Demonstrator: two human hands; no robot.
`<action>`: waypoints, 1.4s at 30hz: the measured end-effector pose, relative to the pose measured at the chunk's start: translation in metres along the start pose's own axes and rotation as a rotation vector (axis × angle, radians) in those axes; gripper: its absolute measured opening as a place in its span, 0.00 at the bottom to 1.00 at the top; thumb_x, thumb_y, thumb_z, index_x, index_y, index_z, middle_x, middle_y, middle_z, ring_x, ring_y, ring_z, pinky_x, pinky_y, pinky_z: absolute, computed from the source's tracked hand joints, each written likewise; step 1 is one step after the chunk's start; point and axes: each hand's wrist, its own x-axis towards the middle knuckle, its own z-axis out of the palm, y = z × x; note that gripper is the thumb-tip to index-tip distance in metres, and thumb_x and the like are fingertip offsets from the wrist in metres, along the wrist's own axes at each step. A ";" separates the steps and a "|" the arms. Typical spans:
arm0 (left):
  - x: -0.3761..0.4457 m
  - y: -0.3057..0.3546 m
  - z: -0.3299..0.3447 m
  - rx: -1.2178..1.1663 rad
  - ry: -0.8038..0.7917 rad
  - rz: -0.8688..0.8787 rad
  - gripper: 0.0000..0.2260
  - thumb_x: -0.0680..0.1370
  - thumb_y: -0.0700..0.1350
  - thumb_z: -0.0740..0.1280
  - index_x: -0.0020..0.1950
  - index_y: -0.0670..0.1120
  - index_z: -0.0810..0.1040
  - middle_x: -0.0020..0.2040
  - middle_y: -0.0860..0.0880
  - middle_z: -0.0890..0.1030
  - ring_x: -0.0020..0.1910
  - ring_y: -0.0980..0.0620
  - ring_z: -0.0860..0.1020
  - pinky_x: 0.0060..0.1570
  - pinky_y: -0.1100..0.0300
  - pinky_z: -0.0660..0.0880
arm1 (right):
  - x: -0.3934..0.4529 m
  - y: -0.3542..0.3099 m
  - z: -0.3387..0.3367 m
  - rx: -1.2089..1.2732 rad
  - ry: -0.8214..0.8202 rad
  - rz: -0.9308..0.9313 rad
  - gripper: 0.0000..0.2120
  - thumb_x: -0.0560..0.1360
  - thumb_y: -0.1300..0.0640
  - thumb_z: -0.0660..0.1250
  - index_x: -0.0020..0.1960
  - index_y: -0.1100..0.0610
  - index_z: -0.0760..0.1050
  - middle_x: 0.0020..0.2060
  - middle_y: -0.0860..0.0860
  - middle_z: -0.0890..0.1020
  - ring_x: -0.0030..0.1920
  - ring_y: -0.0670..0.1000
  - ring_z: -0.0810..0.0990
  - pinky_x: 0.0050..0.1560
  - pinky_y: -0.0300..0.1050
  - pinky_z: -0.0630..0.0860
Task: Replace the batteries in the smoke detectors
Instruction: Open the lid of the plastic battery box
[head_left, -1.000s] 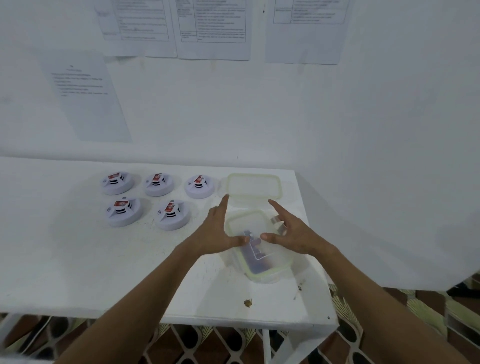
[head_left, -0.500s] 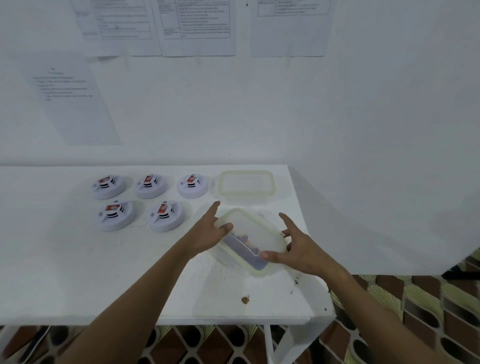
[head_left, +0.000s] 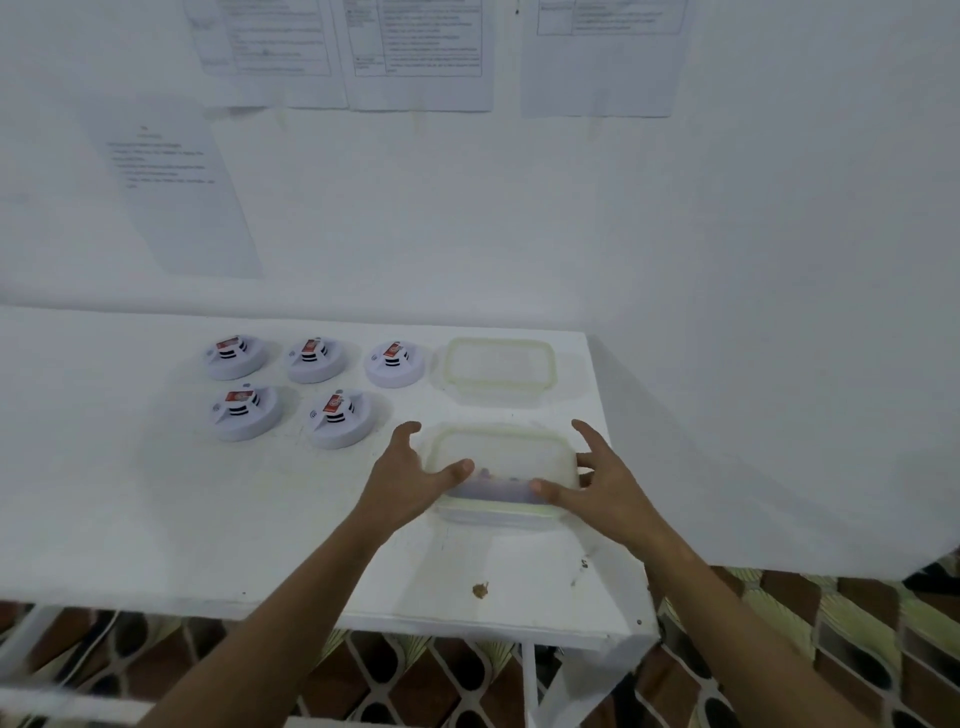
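Head view, left hand (head_left: 410, 475): at the left end of the clear container (head_left: 501, 475), thumb lying over the near rim, fingers spread along its side; it holds the box.
Head view, right hand (head_left: 597, 486): at the right end of the same box, thumb over the near rim, fingers fanned out past the right corner.
Container: sits on the white table (head_left: 130, 493) near the right edge; dark objects blur through its wall, possibly batteries, too smeared to be sure.
Lid (head_left: 500, 368): lies flat just behind the container, apart from it.
Smoke detectors (head_left: 340, 418): five, in two rows left of the box, three behind and two in front, each with a red label; the nearest stands just beside the left hand.
Surroundings: printed sheets (head_left: 418, 49) on the wall; a brown stain (head_left: 480, 589) on the table's near edge; patterned floor (head_left: 831, 618) below.
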 end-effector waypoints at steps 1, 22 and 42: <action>-0.001 0.001 0.000 0.002 0.006 0.007 0.46 0.63 0.67 0.73 0.74 0.51 0.58 0.57 0.45 0.76 0.56 0.43 0.78 0.55 0.46 0.78 | -0.001 0.001 0.001 0.004 -0.015 -0.014 0.49 0.66 0.43 0.78 0.78 0.43 0.53 0.62 0.50 0.75 0.55 0.49 0.80 0.47 0.36 0.78; 0.043 0.064 -0.036 0.105 0.076 0.182 0.45 0.67 0.60 0.75 0.77 0.50 0.55 0.64 0.46 0.74 0.57 0.51 0.72 0.55 0.58 0.69 | 0.057 -0.056 -0.032 -0.039 0.081 -0.140 0.46 0.64 0.49 0.81 0.76 0.46 0.61 0.59 0.47 0.72 0.49 0.42 0.75 0.42 0.33 0.72; 0.174 0.065 -0.021 0.158 -0.111 0.044 0.46 0.68 0.64 0.72 0.78 0.52 0.50 0.70 0.41 0.67 0.64 0.41 0.73 0.57 0.45 0.77 | 0.181 -0.028 -0.029 -0.084 -0.066 0.061 0.50 0.65 0.41 0.79 0.77 0.40 0.53 0.67 0.53 0.74 0.58 0.51 0.79 0.56 0.47 0.79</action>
